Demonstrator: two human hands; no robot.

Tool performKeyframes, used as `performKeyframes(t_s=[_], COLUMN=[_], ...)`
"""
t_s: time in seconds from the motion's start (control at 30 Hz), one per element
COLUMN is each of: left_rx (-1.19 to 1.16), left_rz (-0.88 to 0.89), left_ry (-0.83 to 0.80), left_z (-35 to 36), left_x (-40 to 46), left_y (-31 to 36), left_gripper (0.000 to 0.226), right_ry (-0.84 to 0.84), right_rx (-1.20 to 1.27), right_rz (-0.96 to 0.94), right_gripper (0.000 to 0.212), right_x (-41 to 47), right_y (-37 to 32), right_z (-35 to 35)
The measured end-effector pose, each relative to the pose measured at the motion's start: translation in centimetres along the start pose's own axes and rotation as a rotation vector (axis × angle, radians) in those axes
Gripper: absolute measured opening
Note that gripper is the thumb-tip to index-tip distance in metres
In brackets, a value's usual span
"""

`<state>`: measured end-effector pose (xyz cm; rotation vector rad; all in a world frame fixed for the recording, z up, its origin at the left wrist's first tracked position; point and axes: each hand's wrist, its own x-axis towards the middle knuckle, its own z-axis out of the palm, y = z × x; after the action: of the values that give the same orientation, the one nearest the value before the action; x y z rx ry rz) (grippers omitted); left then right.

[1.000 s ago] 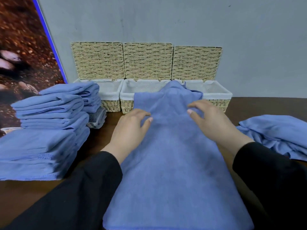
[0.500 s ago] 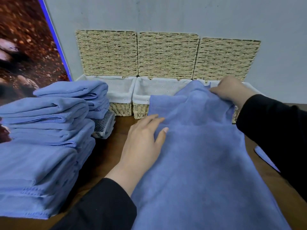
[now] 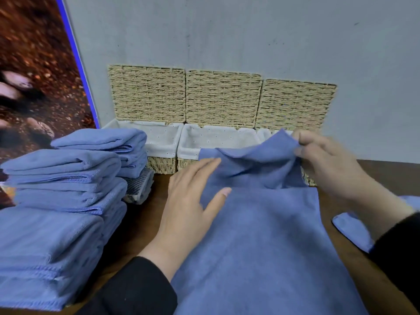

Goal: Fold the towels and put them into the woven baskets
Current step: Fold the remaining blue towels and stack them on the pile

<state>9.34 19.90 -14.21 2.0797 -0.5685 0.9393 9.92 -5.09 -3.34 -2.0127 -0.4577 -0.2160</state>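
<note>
Mid-fold, by the look of it, with most of the job left: three woven baskets (image 3: 222, 142) along the far wall, lids up, showing only white lining where visible, so seemingly nothing put away yet, though the rightmost is partly hidden. Spread down the middle of the brown surface (image 3: 145, 214), from the near edge up against the basket fronts, one blue towel (image 3: 261, 235), long and narrow, soft, smooth and flat over its near part, bunched and lifted at the far end. Left hand (image 3: 193, 201) laid flat with fingers straight and spread, pressing the towel's left edge down. Right hand (image 3: 327, 160) pinching the raised far right corner, blurred, probably about to draw that end toward the near side. On the left, tall stacks of folded blue towels (image 3: 61, 189) waiting, apparently folded but not yet in baskets. At far right, another blue towel piece (image 3: 352, 230) lying loose, likely unfolded.
</note>
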Motion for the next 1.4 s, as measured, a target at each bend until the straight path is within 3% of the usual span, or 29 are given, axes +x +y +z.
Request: performKeyframes(t_s=[0.07,0.1,0.2,0.3,0.47,0.57,0.67,0.8,0.93,1.13,1.2,1.27,1.37,1.4], left_rx=[0.044,0.076,0.048,-0.024,-0.017,0.031,0.081,0.171,0.220,0.121,0.180,0.222,0.121,0.068], left_rz=[0.055,0.097,0.173,0.141,0.056,-0.012,0.032,0.107,-0.019,-0.112,-0.115,-0.134,-0.157,-0.173], left_ry=[-0.126,-0.200,-0.347,-0.348,-0.319,-0.348,-0.389,-0.260,-0.094,-0.173,-0.160,-0.108,-0.053,-0.058], left_z=[0.4,0.9,1.9,1.7,1.4,1.2,0.8,-0.2,-2.1,-4.4,-5.7,-7.3,-10.1,-10.9], left_x=[0.1,-0.2,-1.1,-1.2,-1.1,-1.3,-1.0,0.0,0.6,0.6,1.1,1.8,1.1,0.1], left_y=[0.8,1.1,1.5,1.9,3.2,3.4,2.7,0.7,-0.1,-0.2,0.5,2.0,5.0,5.8], left_gripper=[0.065,0.060,0.019,0.013,0.011,0.018,0.024,0.022,0.017,0.015,0.010,0.013,0.011,0.011], right_ry=[-0.092,-0.102,-0.038,0.039,-0.123,-0.053,0.087,0.318,0.456,0.398,0.362,0.381,0.477,0.496], right_rx=[-0.109,-0.124,-0.028,-0.009,-0.241,-0.257,-0.256,-0.218,-0.105,0.171,0.048,-0.139,-0.262,-0.287], right_rz=[-0.025,-0.017,0.047,0.090,0.036,-0.001,0.022,0.106,0.168,0.271,0.240,0.203,0.048,0.006], right_gripper=[0.021,0.017,0.016,0.020,0.034,0.008,0.020,0.018,0.023,0.020,0.019,0.033,0.019,0.025], right_x=[-4.5,-6.4,-9.6,-10.4,-10.7,-10.5,-10.3,-9.9,-10.0,-9.5,-9.4,-9.9,-12.2,-13.7], right_y=[-0.2,0.3,2.6,3.8,3.3,3.0,3.5,4.0,3.6,3.7,2.1,0.3,-3.0,-3.9], right_z=[1.8,2.6,4.2,4.4,5.5,6.1,5.1,2.4,1.0,0.8,-0.2,-1.7,-3.4,-3.1])
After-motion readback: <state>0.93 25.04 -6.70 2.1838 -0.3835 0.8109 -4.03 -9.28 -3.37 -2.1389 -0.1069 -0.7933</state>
